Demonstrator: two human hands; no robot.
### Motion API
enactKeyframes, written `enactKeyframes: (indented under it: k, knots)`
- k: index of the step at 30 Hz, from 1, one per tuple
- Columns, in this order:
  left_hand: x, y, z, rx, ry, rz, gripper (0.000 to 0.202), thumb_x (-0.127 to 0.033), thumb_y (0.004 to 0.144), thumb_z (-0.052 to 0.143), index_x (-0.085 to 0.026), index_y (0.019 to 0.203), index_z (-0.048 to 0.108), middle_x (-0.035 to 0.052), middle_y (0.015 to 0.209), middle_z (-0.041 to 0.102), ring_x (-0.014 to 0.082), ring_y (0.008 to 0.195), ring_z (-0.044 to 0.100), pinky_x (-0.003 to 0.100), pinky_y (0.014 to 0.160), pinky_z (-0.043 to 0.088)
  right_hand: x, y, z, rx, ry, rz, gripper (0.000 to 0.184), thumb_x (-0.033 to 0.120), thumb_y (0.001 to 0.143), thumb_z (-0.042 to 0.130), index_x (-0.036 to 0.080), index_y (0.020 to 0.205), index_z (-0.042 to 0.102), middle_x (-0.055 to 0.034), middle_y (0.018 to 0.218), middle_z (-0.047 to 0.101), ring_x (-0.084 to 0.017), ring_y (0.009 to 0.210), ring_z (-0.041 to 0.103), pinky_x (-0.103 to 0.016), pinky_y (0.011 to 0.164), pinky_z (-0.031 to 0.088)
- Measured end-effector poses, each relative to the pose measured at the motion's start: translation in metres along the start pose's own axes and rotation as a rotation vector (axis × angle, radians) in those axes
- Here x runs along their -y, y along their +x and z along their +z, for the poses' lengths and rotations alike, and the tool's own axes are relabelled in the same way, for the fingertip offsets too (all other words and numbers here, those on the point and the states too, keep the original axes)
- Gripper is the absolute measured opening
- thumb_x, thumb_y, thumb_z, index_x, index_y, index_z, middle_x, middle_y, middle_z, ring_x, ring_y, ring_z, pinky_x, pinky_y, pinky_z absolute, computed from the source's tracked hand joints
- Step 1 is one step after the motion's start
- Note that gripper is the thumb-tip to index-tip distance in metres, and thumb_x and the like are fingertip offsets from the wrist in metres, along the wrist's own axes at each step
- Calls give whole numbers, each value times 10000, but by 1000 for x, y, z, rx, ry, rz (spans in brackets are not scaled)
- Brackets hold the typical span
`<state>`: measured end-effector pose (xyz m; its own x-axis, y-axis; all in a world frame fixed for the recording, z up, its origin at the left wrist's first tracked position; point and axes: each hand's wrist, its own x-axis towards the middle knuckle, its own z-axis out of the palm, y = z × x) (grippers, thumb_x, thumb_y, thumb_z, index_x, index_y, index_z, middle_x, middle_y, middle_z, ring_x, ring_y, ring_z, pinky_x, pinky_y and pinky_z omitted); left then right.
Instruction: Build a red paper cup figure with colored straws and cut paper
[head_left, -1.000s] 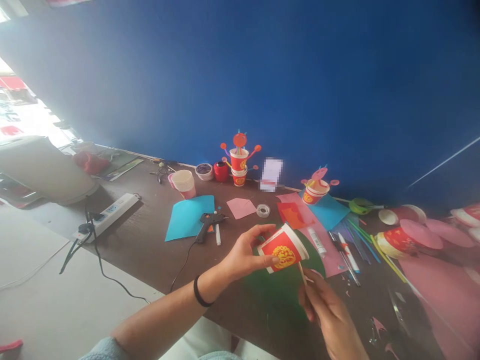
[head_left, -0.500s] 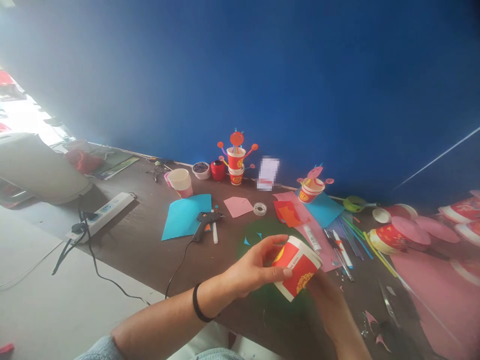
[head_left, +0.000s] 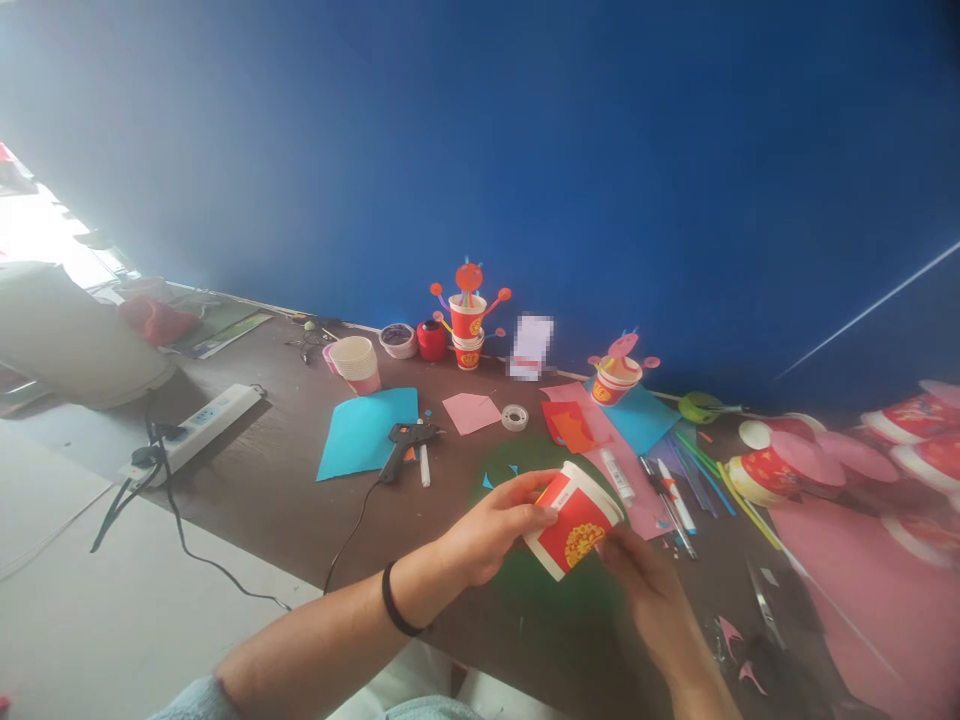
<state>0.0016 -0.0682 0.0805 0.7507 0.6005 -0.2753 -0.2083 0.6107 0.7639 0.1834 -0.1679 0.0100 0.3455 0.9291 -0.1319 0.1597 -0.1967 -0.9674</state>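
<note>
A red and white paper cup [head_left: 574, 522] with a yellow emblem is held tilted above the table, its rim toward the upper right. My left hand [head_left: 499, 530] grips its left side, thumb across the printed wall. At the lower right of the cup, my right hand [head_left: 645, 575] has its fingers and thumb against the rim and side; some of those fingers are hidden. Beneath lies a dark green round patch [head_left: 517, 590] on the table. Small blue paper scraps [head_left: 487, 481] lie just beyond my left hand.
A glue gun [head_left: 409, 445] rests on blue paper [head_left: 356, 430]. Stacked cups [head_left: 356, 365], tape [head_left: 514, 417] and decorated cup figures [head_left: 469, 320] stand behind. Pens [head_left: 675, 495], pipe cleaners [head_left: 705, 460], scissors [head_left: 763, 605] and pink paper [head_left: 847, 580] lie right. A power strip [head_left: 202, 430] sits left.
The cup has turned so its yellow emblem faces me more, and it has shifted slightly left. My right hand has come out from behind the cup to its lower right side.
</note>
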Motion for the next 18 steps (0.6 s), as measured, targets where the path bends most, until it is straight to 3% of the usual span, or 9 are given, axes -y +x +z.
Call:
enactKeyframes:
  k: [8,18]
  knots:
    - [0,3,-3,-55,-63,-52,452,-181,666,625,-178,1118,610,66,983,680,205,853,630,302,743,473,-4,0,-2,-15,-79,-59,244,449,797,563,211,819,612,-1,778,613,-176,757,562,-224,671,442]
    - [5,4,-7,-49,-61,-77,485,-184,658,627,-178,1142,597,75,975,678,223,860,627,311,737,464,-6,-1,-4,-72,-134,-105,267,476,773,586,212,760,622,-6,724,619,-176,700,569,-224,626,464]
